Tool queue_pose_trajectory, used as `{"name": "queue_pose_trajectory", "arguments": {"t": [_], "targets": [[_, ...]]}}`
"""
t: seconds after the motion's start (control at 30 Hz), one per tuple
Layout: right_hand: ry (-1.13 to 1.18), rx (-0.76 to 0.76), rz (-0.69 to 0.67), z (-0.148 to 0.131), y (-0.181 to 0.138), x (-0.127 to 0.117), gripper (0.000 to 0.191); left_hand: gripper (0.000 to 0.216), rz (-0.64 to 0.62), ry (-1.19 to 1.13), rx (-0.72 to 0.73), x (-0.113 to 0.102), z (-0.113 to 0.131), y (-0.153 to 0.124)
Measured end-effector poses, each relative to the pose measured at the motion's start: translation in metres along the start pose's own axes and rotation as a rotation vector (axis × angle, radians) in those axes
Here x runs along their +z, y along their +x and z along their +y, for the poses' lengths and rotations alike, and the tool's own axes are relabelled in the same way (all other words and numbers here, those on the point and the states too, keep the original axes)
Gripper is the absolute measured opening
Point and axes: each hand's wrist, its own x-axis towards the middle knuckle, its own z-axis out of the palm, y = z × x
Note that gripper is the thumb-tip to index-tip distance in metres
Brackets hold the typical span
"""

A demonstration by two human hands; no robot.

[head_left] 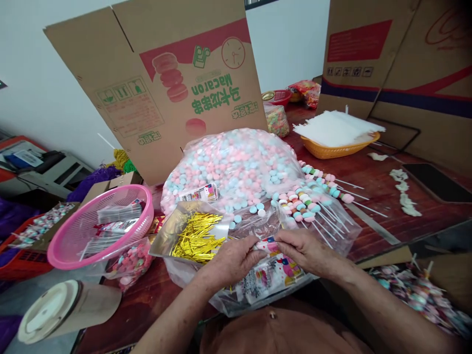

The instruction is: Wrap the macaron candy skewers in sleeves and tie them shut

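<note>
My left hand (236,258) and my right hand (300,250) meet at the table's front edge, fingers closed. Between them they pinch a small printed candy wrapper (268,242). Under the hands lies a stack of similar printed wrappers (273,275) on clear plastic. Left of my left hand, a carton tray (167,228) holds gold twist ties (197,238). Beyond my right hand, several candy skewers (302,206) on white sticks rest on plastic film. A large clear bag of pink and blue candies (228,162) lies behind, some candies spilling out.
A pink basket (147,206) of wrappers and a lidded paper cup (99,305) stand left. An orange basket (324,150) of white sticks and a phone-like dark slab (438,182) are right. Tall cardboard boxes (110,64) rise behind. Wrapped skewers (420,290) lie low at right.
</note>
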Motion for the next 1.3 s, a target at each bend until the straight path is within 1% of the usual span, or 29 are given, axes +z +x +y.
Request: {"name": "queue_pose_trajectory", "arguments": {"t": [0.07,0.13,0.17,0.2,0.27,0.3,0.33,0.37,0.43,0.47,0.5,0.53,0.6,0.67,0.7,0.73,0.8,0.87,0.9,0.93,1.0,1.07,1.1,1.13,1.17,1.2,1.23,1.27,1.3], "targets": [[-0.018,0.008,-0.012,0.002,0.004,0.0,0.023,0.019,0.019,-0.081,-0.063,0.019,-0.005,-0.002],[0.031,0.024,0.001,0.006,0.007,0.0,0.019,0.021,0.051,-0.228,-0.18,0.035,-0.006,-0.004],[0.078,0.046,0.046,0.008,0.008,-0.001,0.013,0.021,0.074,-0.33,-0.251,0.041,-0.006,-0.004],[0.136,0.079,0.123,0.011,0.009,-0.002,0.01,0.019,0.105,-0.441,-0.322,0.044,-0.006,-0.004],[0.261,0.187,0.309,0.015,0.009,-0.001,0.027,0.016,0.187,-0.649,-0.434,0.047,-0.005,-0.002],[0.327,0.247,0.352,0.015,0.008,0.001,0.034,0.014,0.231,-0.724,-0.46,0.047,-0.004,-0.001],[0.404,0.297,0.327,0.014,0.008,0.006,0.036,0.012,0.265,-0.77,-0.469,0.046,-0.004,0.0],[0.492,0.338,0.245,0.012,0.007,0.011,0.035,0.011,0.287,-0.786,-0.469,0.045,-0.003,0.001],[0.658,0.402,0.048,0.004,0.005,0.024,0.033,0.012,0.297,-0.74,-0.456,0.042,-0.003,0.002],[0.706,0.419,-0.005,0.0,0.004,0.03,0.033,0.013,0.292,-0.701,-0.45,0.042,-0.003,0.001],[0.705,0.418,-0.008,-0.005,0.004,0.034,0.034,0.013,0.29,-0.676,-0.447,0.042,-0.003,0.001],[0.649,0.396,0.027,-0.01,0.003,0.038,0.035,0.011,0.292,-0.679,-0.445,0.043,-0.004,0.0],[0.435,0.289,0.144,-0.017,0.002,0.04,0.032,0.012,0.262,-0.771,-0.452,0.046,-0.006,-0.002],[0.206,0.154,0.246,-0.022,-0.001,0.041,0.027,0.013,0.178,-0.886,-0.484,0.05,-0.009,-0.005],[0.118,0.105,0.268,-0.023,-0.003,0.042,0.025,0.012,0.125,-0.902,-0.501,0.052,-0.01,-0.006],[0.046,0.072,0.272,-0.023,-0.004,0.043,0.025,0.013,0.074,-0.877,-0.508,0.053,-0.01,-0.008],[-0.084,0.055,0.257,-0.023,-0.006,0.045,0.025,0.016,0.005,-0.73,-0.481,0.053,-0.008,-0.01],[-0.14,0.101,0.268,-0.023,-0.004,0.047,0.025,0.014,-0.019,-0.521,-0.378,0.047,-0.003,-0.011],[-0.106,0.136,0.285,-0.023,-0.002,0.048,0.025,0.013,-0.015,-0.423,-0.317,0.043,0.001,-0.011],[-0.009,0.182,0.295,-0.024,0.001,0.048,0.026,0.014,-0.008,-0.346,-0.26,0.039,0.004,-0.011],[0.347,0.32,0.25,-0.025,0.008,0.046,0.029,0.015,-0.01,-0.28,-0.176,0.032,0.008,-0.011],[0.705,0.452,0.195,-0.025,0.014,0.04,0.032,0.018,-0.044,-0.35,-0.197,0.028,0.007,-0.011],[0.793,0.479,0.221,-0.024,0.015,0.035,0.033,0.02,-0.06,-0.423,-0.245,0.027,0.005,-0.011],[0.781,0.464,0.297,-0.023,0.016,0.028,0.033,0.021,-0.065,-0.511,-0.308,0.028,0.002,-0.012],[0.673,0.392,0.395,-0.022,0.016,0.021,0.031,0.022,-0.065,-0.601,-0.378,0.028,-0.001,-0.012],[0.493,0.264,0.472,-0.022,0.016,0.014,0.027,0.023,-0.053,-0.683,-0.433,0.028,-0.003,-0.012],[0.277,0.098,0.486,-0.022,0.016,0.008,0.021,0.022,-0.025,-0.749,-0.458,0.028,-0.003,-0.013],[0.057,-0.086,0.422,-0.023,0.015,0.004,0.017,0.02,0.008,-0.793,-0.459,0.026,-0.003,-0.013],[-0.143,-0.265,0.302,-0.023,0.014,0.002,0.022,0.017,0.105,-0.843,-0.432,0.024,-0.001,-0.013]]}}
